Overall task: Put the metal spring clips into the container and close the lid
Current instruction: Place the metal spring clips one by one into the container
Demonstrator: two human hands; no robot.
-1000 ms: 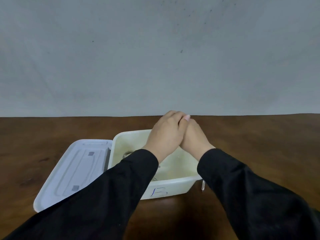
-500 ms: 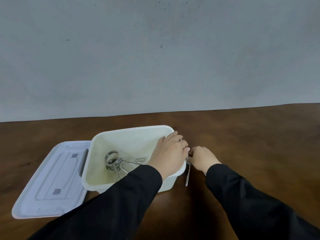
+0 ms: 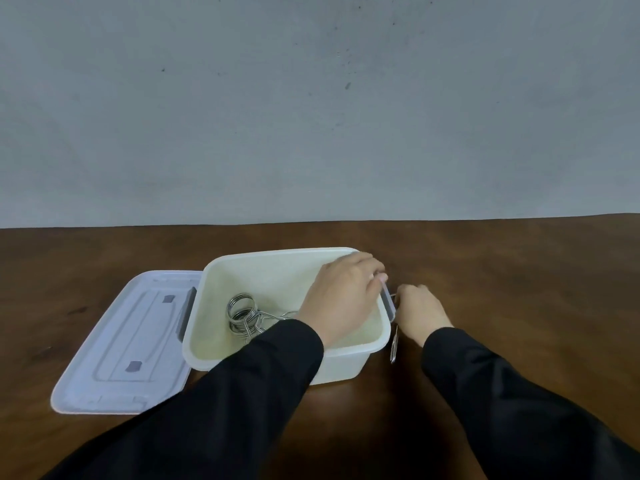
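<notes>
The right hand [image 3: 420, 315], fingers curled on a spring clip [image 3: 394, 342] whose length trails back beneath it, sits just right of the container [image 3: 287, 355]; the left hand [image 3: 343, 296] grips the rim.

1. The left hand [image 3: 341, 299] no longer clasps the right hand [image 3: 420, 315] over the container [image 3: 277, 271]; it now rests on the right rim.
2. The right hand now lies outside on the counter [image 3: 519, 271], over a clip [image 3: 394, 344].
3. The coiled clips [image 3: 242, 315] inside are now uncovered.
</notes>
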